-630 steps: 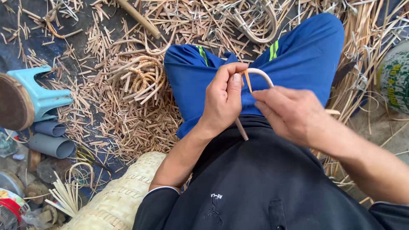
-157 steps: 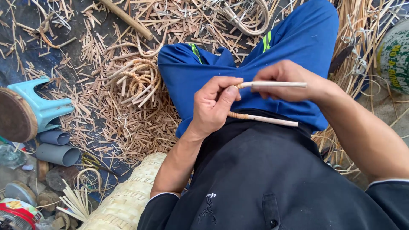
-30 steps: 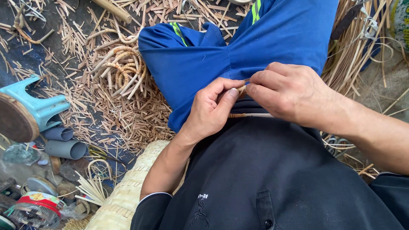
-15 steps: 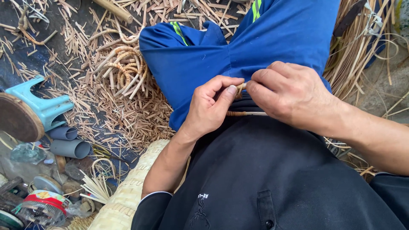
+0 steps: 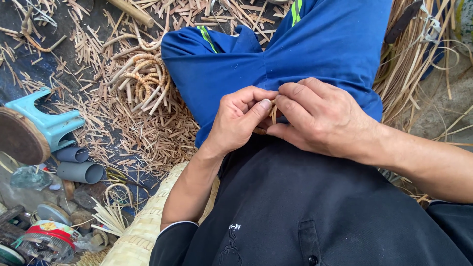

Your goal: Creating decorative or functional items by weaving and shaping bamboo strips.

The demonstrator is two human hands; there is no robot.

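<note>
- Two hands meet over the lap: the left hand [image 5: 241,120] and the right hand [image 5: 320,118] both pinch a thin tan rattan strip [image 5: 272,112], which shows only as a short sliver between the fingertips, at about the middle of the view.
- Left hand: fingers curled, thumb pressed against the strip. Right hand: closed over it from the 3 o'clock side, knuckles up, hiding most of the cane.
- As a judgement, such fine work goes best with the two pinches kept close together, so the strip bends in a smooth curve and does not kink or split; steady thumb pressure and a slow roll of the wrists would help.
- Under the hands lie blue trousers [image 5: 276,54] and, nearer the camera, a black shirt [image 5: 295,212].
- At 10 o'clock a coil of rattan [image 5: 143,79] rests on ground strewn with cane offcuts [image 5: 148,143].
- At 9 o'clock a pale blue stool [image 5: 47,123] lies tipped on its side, with grey pipe pieces [image 5: 81,170] just below it.
- At 7 o'clock sits a woven basket [image 5: 143,231]; a red-rimmed tin [image 5: 49,236] lies at the far lower left.
- At 2 o'clock long cane strands [image 5: 419,64] fan out over bare ground.
</note>
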